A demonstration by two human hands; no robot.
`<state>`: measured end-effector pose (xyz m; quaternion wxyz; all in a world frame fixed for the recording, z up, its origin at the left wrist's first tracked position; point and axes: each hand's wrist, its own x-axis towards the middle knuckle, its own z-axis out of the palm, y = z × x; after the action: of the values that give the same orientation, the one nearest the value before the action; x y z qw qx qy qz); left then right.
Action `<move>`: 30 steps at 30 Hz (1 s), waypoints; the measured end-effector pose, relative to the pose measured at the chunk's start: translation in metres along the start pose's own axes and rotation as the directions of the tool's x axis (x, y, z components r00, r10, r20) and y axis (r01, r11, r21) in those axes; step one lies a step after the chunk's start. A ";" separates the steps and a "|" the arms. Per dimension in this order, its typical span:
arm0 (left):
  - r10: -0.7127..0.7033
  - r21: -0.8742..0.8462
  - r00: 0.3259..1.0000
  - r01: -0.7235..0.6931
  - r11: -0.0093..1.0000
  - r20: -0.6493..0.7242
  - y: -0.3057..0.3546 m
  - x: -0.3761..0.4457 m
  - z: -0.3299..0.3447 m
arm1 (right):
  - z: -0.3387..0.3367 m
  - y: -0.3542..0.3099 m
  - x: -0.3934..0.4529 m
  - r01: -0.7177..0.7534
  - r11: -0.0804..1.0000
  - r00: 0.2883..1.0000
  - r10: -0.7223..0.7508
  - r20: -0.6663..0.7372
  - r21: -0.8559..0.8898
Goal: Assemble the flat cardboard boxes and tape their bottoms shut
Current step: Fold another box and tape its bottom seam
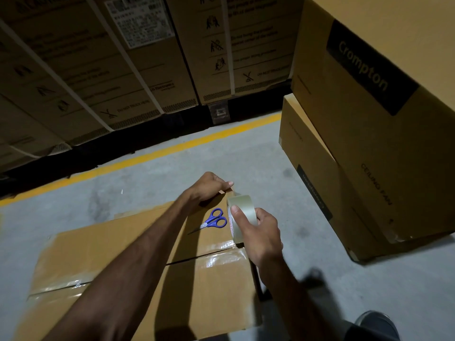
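Nearest, the cardboard box lies bottom-up on the concrete floor, its centre seam already crossed by glossy tape strips, so sealing seems well advanced. Further out, the right hand wraps around the tape roll, while the left hand pinches the free tape end at the far edge. Blue scissors rest between, cutting apparently still ahead. Beyond stand the stacked cartons.

Grey concrete floor with a yellow line; it carries the taped box and stacked cartons.
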<state>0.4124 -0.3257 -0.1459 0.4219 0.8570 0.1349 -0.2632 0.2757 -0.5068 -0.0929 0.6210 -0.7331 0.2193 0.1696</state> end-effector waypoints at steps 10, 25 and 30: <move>0.237 -0.040 0.964 -0.243 0.969 -0.120 -0.017 -0.026 0.008 | -0.001 -0.002 -0.003 0.021 1.000 1.000 -0.021 0.010 -0.014; 0.372 0.120 0.865 -0.353 0.928 -0.337 -0.037 -0.043 0.030 | -0.004 0.004 0.001 -0.004 0.999 1.000 0.002 -0.030 -0.048; 0.366 0.144 0.871 -0.336 0.931 -0.328 -0.038 -0.044 0.032 | -0.006 -0.002 -0.008 0.002 0.988 1.000 -0.006 -0.024 -0.155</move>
<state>0.3480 -0.3282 -0.1620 0.3964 0.9167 0.0387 -0.0312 0.2698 -0.5111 -0.0865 0.5597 -0.7816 0.2115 0.1762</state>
